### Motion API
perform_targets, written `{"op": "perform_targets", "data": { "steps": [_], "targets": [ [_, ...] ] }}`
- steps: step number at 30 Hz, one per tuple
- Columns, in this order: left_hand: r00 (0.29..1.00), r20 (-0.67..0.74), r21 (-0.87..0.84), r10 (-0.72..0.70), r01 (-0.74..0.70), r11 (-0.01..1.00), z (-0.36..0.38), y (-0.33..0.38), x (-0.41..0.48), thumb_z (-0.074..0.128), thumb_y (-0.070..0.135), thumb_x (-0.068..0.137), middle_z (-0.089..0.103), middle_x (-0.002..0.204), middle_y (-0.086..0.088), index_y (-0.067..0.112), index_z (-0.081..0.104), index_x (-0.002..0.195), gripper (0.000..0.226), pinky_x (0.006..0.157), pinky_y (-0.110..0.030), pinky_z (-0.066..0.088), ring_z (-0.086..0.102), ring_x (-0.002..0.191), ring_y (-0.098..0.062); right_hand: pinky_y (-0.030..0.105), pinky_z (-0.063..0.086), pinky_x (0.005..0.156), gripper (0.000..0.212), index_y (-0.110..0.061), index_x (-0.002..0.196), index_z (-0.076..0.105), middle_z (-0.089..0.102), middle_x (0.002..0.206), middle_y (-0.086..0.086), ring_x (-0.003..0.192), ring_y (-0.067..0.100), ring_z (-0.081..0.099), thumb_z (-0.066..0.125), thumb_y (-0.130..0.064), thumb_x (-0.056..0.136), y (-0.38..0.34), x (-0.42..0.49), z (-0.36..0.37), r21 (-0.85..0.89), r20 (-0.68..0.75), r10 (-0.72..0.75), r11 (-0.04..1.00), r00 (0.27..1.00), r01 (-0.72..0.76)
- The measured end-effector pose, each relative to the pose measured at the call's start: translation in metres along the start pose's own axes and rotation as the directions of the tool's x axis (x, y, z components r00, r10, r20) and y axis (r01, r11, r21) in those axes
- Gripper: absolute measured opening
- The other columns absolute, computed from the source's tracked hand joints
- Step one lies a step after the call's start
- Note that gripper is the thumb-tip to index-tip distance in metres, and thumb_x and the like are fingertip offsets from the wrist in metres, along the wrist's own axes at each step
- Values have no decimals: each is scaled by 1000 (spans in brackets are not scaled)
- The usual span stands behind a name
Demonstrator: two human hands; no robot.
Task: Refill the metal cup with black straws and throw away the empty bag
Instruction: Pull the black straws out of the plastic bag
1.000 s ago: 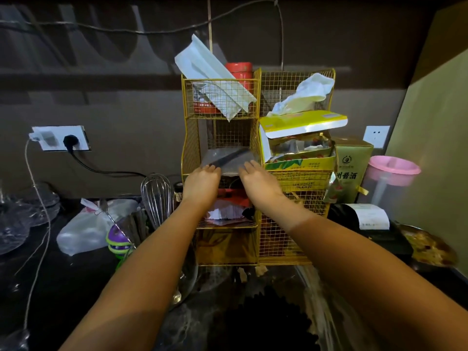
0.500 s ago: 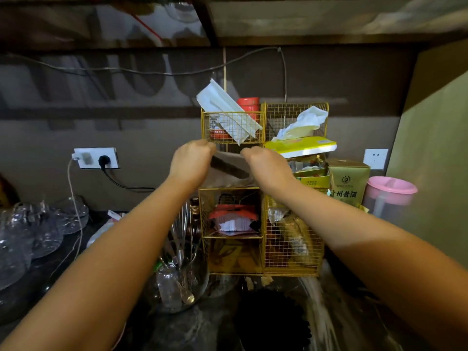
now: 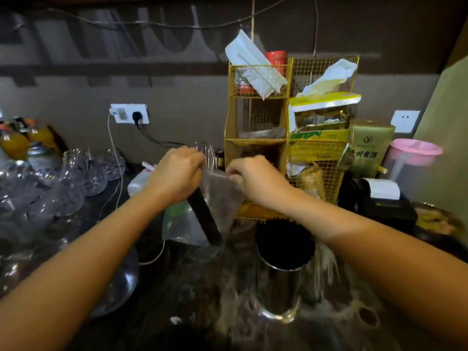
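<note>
My left hand (image 3: 177, 174) and right hand (image 3: 253, 179) pinch the bag's (image 3: 220, 196) top, its straws (image 3: 203, 219) unpoured beside the cup (image 3: 279, 287); emptying and binning remain.

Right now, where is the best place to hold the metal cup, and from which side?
Take the metal cup around its bare shiny wall below the rim, from the right side. It stands upright with black straws filling its mouth, so a grip from above seems blocked.
</note>
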State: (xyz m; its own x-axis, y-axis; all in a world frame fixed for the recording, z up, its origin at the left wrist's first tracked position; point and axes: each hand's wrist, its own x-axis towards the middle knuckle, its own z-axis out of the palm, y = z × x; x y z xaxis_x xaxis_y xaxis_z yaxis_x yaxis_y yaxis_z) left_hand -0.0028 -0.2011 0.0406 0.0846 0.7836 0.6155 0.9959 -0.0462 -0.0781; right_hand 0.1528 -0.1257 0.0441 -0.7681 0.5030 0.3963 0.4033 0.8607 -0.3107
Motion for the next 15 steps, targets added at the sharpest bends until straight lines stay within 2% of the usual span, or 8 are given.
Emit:
{"op": "perform_targets", "data": {
  "steps": [4, 6, 10, 13, 15],
  "targets": [
    [981, 194, -115, 19, 4, 993, 17, 11, -47, 27, 21, 66, 61, 61, -21, 1, 55, 60, 35, 58, -39, 49, 59, 61, -35, 41, 53, 78, 11, -12, 80, 65, 68, 79, 10, 81, 27, 65, 54, -13, 84, -14, -31, 32, 107, 212, 26, 993, 977, -50],
    [965, 263, -167, 11, 34, 985, 25, 18, -64, 25, 25, 65, 62, 66, -20, 2, 57, 63, 40, 60, -39, 47, 59, 65, -34, 34, 54, 74, 11, -12, 79, 63, 72, 77, 11, 74, 22, 68, 54, -15, 85, -17, -43, 46, 179, 289, 38, 979, 956, -93],
    [926, 377, -194, 34, 43, 980, 34, 32, -81, 27, 25, 65, 64, 66, -15, 4, 60, 64, 39, 63, -33, 46, 60, 66, -31, 15, 37, 57, 15, -1, 79, 66, 67, 76, 12, 72, 19, 59, 55, -10, 83, -15, -57, 69, 261, 346, 70, 951, 936, -168],
    [928, 370, -173, 50, 16, 985, 40, 37, -88, 33, 19, 66, 65, 67, -11, 7, 61, 63, 30, 67, -28, 43, 61, 66, -29, 13, 35, 47, 14, -5, 70, 60, 56, 61, 2, 58, 11, 50, 54, -7, 82, -11, -65, 82, 329, 404, 105, 910, 909, -251],
    [941, 337, -159, 37, 18, 987, 47, 39, -93, 36, 19, 68, 68, 77, -12, 7, 65, 69, 31, 72, -31, 47, 63, 74, -30, 11, 38, 39, 18, -12, 65, 52, 50, 57, -2, 52, 11, 51, 52, -8, 83, -9, -70, 87, 375, 428, 141, 871, 893, -317]
  ]
}}
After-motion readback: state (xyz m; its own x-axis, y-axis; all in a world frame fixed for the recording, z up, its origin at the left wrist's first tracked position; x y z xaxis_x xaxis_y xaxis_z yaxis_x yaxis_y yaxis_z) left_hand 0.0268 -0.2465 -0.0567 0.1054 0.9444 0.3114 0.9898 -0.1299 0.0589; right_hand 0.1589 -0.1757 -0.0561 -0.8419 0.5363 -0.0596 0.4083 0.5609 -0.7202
